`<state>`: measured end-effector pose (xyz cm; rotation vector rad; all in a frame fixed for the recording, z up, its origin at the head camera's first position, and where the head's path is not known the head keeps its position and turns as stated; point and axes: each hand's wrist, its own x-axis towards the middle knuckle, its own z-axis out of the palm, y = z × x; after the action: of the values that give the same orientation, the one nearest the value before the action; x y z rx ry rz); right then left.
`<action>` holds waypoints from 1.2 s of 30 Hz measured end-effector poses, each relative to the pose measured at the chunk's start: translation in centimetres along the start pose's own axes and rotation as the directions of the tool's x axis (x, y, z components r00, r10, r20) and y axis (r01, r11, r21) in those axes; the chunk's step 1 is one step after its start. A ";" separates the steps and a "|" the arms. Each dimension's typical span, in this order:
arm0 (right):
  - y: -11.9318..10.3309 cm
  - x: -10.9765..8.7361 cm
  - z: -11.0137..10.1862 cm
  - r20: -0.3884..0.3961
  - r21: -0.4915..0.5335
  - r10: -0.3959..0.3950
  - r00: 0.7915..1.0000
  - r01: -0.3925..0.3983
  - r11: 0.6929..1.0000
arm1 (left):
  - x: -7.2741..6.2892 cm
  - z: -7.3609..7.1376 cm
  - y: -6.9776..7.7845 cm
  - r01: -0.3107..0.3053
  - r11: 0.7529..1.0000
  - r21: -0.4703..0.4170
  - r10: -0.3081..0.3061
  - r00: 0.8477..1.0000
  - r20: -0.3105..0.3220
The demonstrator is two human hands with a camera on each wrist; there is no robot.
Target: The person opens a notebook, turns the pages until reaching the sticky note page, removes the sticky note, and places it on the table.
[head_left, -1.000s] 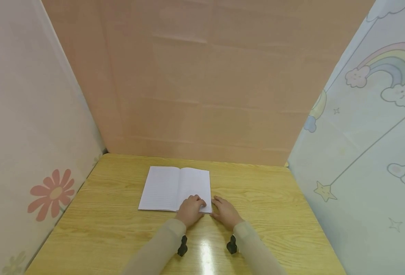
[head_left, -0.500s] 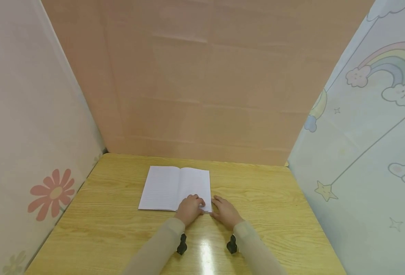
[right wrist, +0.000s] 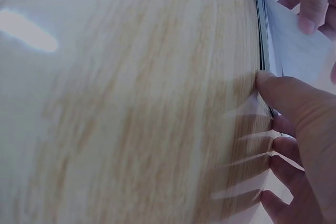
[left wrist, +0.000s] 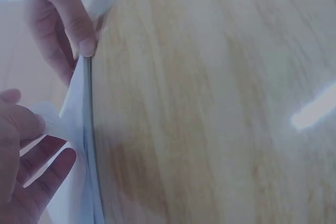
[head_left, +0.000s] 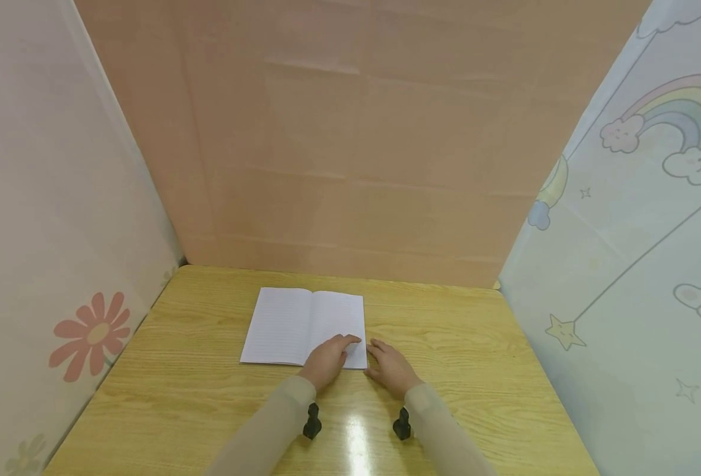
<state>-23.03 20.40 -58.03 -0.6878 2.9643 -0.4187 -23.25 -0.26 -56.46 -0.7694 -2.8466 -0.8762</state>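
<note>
An open notebook [head_left: 279,324] with lined white pages lies flat on the wooden table. My left hand [head_left: 324,360] is over the near part of its right-hand page. In the left wrist view, that hand's thumb and fingers pinch a thin page [left wrist: 50,124] lifted at the notebook's near edge. Seen from the right wrist, the raised page [right wrist: 299,45] bends up from the sheets below. My right hand [head_left: 393,370] rests at the near right corner, its thumb against the near edge and its relaxed fingers along the right side, fingertips on the table.
The wooden table [head_left: 195,410] reaches back to an orange-brown backdrop [head_left: 350,165]. Patterned pale panels stand at the left [head_left: 41,198] and right [head_left: 618,264]. A bright light reflection lies on the tabletop between the forearms.
My left hand has drawn slightly left and its fingers have stretched out over the page, lifting a page near the corner. My right hand and the notebook have stayed in place.
</note>
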 end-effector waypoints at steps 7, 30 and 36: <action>0.1 0.1 0.1 -0.005 -0.007 -0.004 1.000 0.004 1.000 | 0.0 -0.9 0.2 0.031 0.997 -0.073 -0.033 0.999 -0.026; -0.1 -0.1 0.1 0.015 -0.011 -0.006 1.000 0.006 1.000 | -2.0 -6.7 -1.7 0.135 0.921 -0.366 -0.237 0.938 -0.252; 0.0 -0.2 0.1 0.028 -0.016 -0.003 1.000 0.003 1.000 | -3.6 -8.3 -3.1 0.178 0.864 -0.470 -0.342 0.894 -0.289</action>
<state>-22.87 20.43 -58.07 -0.6936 2.9441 -0.3833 -22.32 -8.56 -51.83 -0.1907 -2.4781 -1.5456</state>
